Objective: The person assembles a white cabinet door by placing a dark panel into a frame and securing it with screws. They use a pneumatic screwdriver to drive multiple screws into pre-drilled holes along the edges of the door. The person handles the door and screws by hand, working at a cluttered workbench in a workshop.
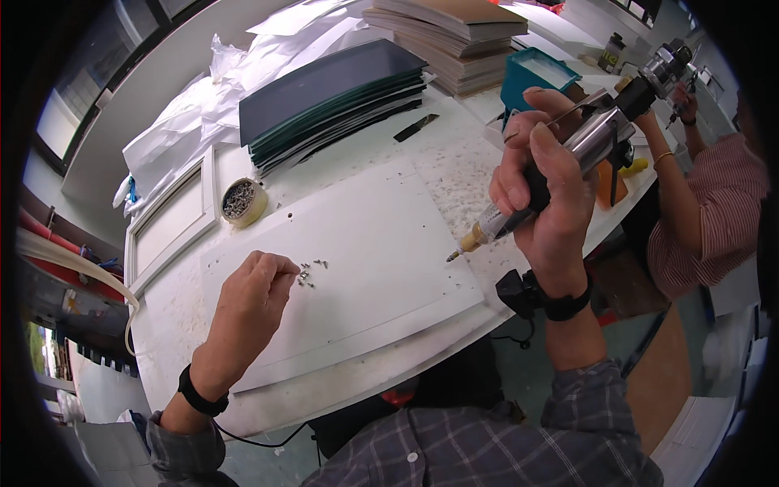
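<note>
My right hand (pixel 560 207) is wrapped round a power screwdriver (pixel 492 222) with a silver and black body. It is raised and tilted over the right side of the table, its brass-coloured nose and bit pointing down to the left. Thumb and fingertips of my left hand (pixel 250 302) are pinched together beside a small group of loose screws (pixel 307 274). Whatever lies between those fingertips is too small or hidden to make out. The screws lie on a white sheet or panel (pixel 381 219). Behind them stands a round tub (pixel 256 207) filled with small screws.
Dark green panels (pixel 333 97) are stacked at the back, with brown-covered stacks (pixel 454 40) behind. A white frame (pixel 174 215) lies left. A dark flat strip (pixel 416 127) and a teal container (pixel 535 73) lie farther right. A co-worker's striped sleeve (pixel 714 195) shows at right.
</note>
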The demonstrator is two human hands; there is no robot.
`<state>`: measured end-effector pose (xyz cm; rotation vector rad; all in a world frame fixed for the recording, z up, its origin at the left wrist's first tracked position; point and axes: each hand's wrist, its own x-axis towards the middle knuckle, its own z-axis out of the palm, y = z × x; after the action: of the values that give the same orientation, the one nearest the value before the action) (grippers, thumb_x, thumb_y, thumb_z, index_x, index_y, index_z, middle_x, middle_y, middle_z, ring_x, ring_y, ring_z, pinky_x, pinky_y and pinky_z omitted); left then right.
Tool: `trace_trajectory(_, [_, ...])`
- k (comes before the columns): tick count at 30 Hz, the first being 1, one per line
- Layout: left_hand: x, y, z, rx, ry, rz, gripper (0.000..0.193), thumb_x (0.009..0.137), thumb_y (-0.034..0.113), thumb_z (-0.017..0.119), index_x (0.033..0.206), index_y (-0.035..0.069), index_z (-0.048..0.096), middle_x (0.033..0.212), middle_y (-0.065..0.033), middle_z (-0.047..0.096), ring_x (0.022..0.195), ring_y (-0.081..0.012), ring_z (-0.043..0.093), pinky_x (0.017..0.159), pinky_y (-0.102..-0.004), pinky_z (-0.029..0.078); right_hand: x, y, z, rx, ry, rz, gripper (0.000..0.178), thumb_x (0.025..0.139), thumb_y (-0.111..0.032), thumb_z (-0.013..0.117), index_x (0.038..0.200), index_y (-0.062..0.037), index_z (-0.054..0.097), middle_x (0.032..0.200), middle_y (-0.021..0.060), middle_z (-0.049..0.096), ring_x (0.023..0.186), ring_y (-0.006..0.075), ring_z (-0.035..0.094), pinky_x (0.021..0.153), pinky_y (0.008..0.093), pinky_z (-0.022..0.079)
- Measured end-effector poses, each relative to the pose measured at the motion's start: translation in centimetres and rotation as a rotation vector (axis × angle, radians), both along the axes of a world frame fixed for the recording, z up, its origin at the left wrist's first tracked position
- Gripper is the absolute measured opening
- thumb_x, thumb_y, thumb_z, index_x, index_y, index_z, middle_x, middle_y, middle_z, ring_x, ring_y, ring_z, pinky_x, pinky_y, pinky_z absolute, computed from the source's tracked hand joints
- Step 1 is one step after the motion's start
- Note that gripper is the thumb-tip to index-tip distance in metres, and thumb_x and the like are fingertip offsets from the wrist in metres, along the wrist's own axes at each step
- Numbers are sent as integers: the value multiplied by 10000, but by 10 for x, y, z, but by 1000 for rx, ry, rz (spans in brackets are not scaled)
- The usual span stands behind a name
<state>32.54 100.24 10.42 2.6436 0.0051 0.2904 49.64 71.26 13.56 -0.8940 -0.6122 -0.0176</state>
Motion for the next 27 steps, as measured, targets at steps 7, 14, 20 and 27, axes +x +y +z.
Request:
trace_trajectory(7, [-42, -65, -2, -325, 117, 40, 138, 936, 4, 744, 1003, 3, 624, 869, -95, 732, 759, -172, 721, 719, -292, 584, -3, -17, 8, -129, -23, -65, 429, 1031, -243, 594, 1402, -46, 503, 986, 29, 604, 525, 46, 455, 479, 248, 399])
trace_trajectory(14, [-32, -123, -34, -550, -4, 103, 76, 908, -44, 756, 970, -6, 733, 909, -91, 767, 812, -158, 738, 738, -274, 586, -7, -21, 8, -159, -4, -13, 430, 1040, -238, 576, 1412, -45, 476, 989, 40, 569, 486, 49, 450, 431, 239, 411])
trace_trajectory(20, [-14, -137, -55, -1269, 92, 148, 94, 1006, 17, 682, 1094, -15, 679, 1041, -79, 735, 930, -149, 715, 864, -292, 588, -18, -14, 9, -51, 23, 81, 395, 1079, -231, 522, 1418, -41, 455, 997, 26, 581, 487, 47, 430, 428, 236, 415])
trace_trajectory(27, [-11, -127, -59, -1509, 134, 105, 217, 1015, 21, 665, 1221, 25, 596, 1084, -75, 669, 1044, -156, 670, 906, -346, 623, -19, -3, 4, 110, -16, 200, 362, 1119, -217, 444, 1432, -34, 438, 1020, 49, 588, 509, 54, 433, 432, 241, 431])
